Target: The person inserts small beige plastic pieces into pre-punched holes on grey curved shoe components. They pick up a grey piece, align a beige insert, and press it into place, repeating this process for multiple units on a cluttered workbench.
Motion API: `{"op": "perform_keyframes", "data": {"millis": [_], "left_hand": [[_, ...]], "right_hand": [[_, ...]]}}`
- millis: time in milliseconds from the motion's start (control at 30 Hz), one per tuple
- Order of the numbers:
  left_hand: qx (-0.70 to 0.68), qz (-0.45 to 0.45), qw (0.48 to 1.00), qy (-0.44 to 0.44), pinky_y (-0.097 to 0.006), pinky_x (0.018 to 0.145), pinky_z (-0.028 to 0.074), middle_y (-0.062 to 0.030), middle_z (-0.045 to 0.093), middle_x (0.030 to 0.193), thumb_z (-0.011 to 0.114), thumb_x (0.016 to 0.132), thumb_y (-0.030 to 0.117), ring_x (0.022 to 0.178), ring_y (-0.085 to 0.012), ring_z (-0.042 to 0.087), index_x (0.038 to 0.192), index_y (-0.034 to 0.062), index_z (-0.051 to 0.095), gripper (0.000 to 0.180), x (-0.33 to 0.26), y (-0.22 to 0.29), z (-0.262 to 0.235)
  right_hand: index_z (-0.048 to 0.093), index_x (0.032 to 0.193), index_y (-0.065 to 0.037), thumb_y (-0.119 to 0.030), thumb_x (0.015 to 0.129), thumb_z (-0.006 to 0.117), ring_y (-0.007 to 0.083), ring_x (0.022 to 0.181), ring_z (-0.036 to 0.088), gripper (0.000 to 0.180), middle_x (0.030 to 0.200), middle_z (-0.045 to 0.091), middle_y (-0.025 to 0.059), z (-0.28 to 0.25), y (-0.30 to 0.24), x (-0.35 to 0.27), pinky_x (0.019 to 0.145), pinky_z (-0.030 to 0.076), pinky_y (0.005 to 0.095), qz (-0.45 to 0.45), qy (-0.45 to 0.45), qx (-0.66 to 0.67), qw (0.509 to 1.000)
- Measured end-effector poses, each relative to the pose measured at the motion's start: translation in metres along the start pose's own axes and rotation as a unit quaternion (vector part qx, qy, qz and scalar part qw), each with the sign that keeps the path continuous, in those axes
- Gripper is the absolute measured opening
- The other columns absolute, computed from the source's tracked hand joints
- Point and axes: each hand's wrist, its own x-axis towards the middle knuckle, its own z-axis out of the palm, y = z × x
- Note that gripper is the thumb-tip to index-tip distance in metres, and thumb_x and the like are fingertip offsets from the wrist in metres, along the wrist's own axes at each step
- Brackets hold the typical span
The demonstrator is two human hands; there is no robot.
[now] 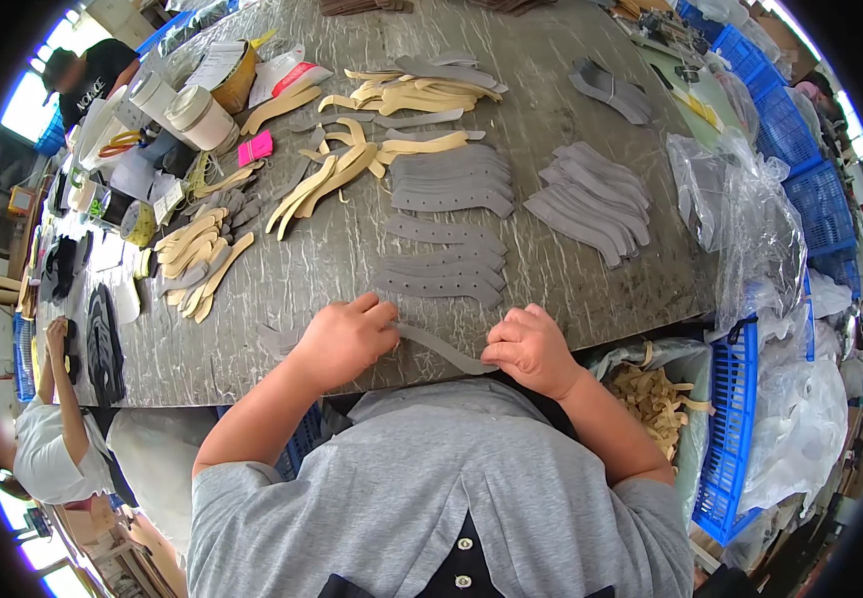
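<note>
A curved grey strap piece (439, 346) is stretched between my hands at the table's near edge. The fingers of my left hand (344, 342) close on its left part. My right hand (533, 351) pinches the right end between thumb and fingers. More grey material (278, 341) shows left of my left hand; whether it is the same piece I cannot tell. Just beyond my hands lie overlapping grey straps with small holes (441, 275). Farther back is a neat row of grey straps (451, 181), and a fanned group of grey straps (594, 206) lies to its right.
Cream and grey strips (202, 249) lie loosely at left, near white jars (200, 117) and a pink pad (254, 149). A tied grey bundle (611, 92) sits far right. Beside my right arm are a scrap-filled bin (699, 429) and blue crate (728, 429). A co-worker (53, 448) works at left.
</note>
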Motion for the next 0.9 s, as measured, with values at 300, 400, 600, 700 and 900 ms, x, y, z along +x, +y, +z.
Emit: {"op": "perform_keyframes", "data": {"millis": [300,400,600,700,900], "left_hand": [[-0.014,-0.021,1.0,0.004,-0.033,0.061,0.054,-0.0008,0.061,0.096,0.061,0.072,0.016,0.088,-0.0198,0.06,0.087,0.013,0.068,0.017,0.0,-0.002,0.002],[-0.017,-0.026,0.999,0.019,-0.033,0.061,0.054,-0.001,0.061,0.097,0.061,0.072,0.015,0.087,-0.02,0.061,0.088,0.0127,0.068,0.017,-0.003,-0.002,0.003],[-0.015,-0.026,0.999,0.01,-0.034,0.06,0.053,-0.0017,0.061,0.095,0.062,0.071,0.014,0.085,-0.0206,0.061,0.087,0.0119,0.067,0.016,-0.002,-0.002,0.002],[-0.015,-0.024,1.0,0.008,-0.034,0.06,0.053,-0.002,0.06,0.094,0.061,0.071,0.014,0.085,-0.0209,0.06,0.086,0.0115,0.066,0.016,0.0,-0.002,0.001],[-0.031,-0.046,0.998,0.019,-0.035,0.06,0.054,-0.0019,0.061,0.095,0.061,0.07,0.011,0.086,-0.022,0.06,0.087,0.0114,0.066,0.018,-0.001,0.0,0.0]], "right_hand": [[0.057,0.083,-0.011,-0.004,0.079,0.065,0.022,0.086,0.055,0.011,0.087,0.058,0.002,0.003,0.005,-0.003,0.077,0.044,0.0356,-0.014,-0.019,0.026,0.999],[0.056,0.083,-0.006,-0.005,0.082,0.064,0.0269,0.088,0.058,0.009,0.093,0.06,0.007,-0.007,0.006,-0.006,0.08,0.047,0.037,0.144,0.071,0.257,0.953],[0.063,0.08,-0.008,-0.007,0.078,0.071,0.0255,0.083,0.06,0.008,0.088,0.063,0.0045,-0.01,-0.006,-0.009,0.074,0.048,0.0366,0.101,0.046,0.131,0.985],[0.066,0.079,-0.012,-0.01,0.074,0.072,0.0214,0.078,0.06,0.008,0.083,0.062,-0.0001,0.0,-0.005,-0.005,0.068,0.045,0.0356,0.056,0.034,0.066,0.996],[0.062,0.08,-0.015,-0.008,0.069,0.067,0.0202,0.075,0.057,0.014,0.081,0.059,-0.0013,0.005,-0.002,-0.001,0.066,0.044,0.0352,-0.008,-0.013,-0.018,1.0]]}}
